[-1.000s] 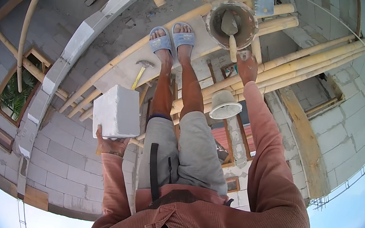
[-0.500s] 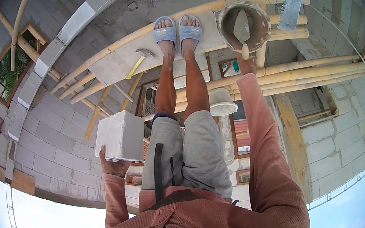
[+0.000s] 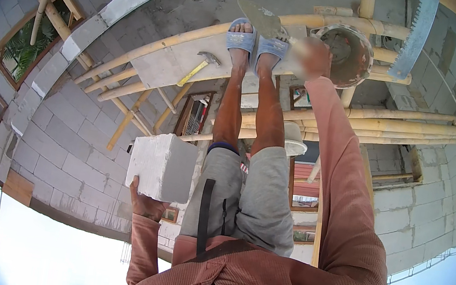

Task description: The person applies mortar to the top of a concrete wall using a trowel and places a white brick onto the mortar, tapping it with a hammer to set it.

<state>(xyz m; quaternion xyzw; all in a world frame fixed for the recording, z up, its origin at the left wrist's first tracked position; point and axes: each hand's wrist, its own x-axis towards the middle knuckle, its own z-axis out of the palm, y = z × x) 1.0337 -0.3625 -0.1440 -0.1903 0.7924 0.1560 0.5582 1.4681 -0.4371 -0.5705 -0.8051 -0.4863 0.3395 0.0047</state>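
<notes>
My left hand (image 3: pixel 146 206) is closed on a white aerated concrete block (image 3: pixel 160 166), supporting it from below, left of my thighs. My right hand (image 3: pixel 318 60), smeared by motion, grips a trowel (image 3: pixel 261 20) by its handle. The trowel's blade points left, above my sandalled feet, and carries grey mortar. Just right of that hand stands a round bucket (image 3: pixel 368 62), its rim and inner wall coated with mortar. How much mortar the bucket holds is hard to make out.
I stand on a narrow board (image 3: pixel 154 66) laid over bamboo poles (image 3: pixel 123 91). A hammer (image 3: pixel 194 72) with a yellow handle lies on it to my left. A handsaw (image 3: pixel 416 38) is at the upper right. A curved row of blocks (image 3: pixel 88 33) tops the wall at left.
The trowel, which lay in the bucket, is now out of it and to its left, held in my right hand. My left hand still holds the block. The view has shifted.
</notes>
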